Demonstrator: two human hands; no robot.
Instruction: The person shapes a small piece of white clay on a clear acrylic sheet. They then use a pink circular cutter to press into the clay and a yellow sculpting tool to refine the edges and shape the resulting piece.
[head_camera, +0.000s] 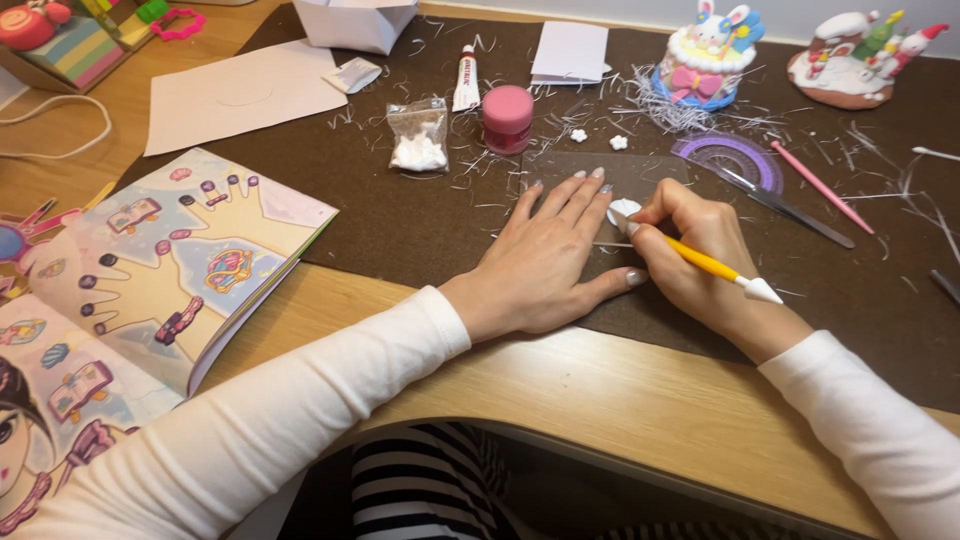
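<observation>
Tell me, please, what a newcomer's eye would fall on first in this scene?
Probably the two hands at centre: the left hand lies flat on the brown mat, while the right hand works a yellow modelling tool against a small white clay piece. Next, the colourful open book at left and the bunny cake figure at the far edge.

- My left hand (548, 262) lies flat, palm down, fingers spread and pointing far, thumb stretched right.
- My right hand (700, 255) sits just right of it, fingers curled in a pen-like grip, wrist resting low.
</observation>
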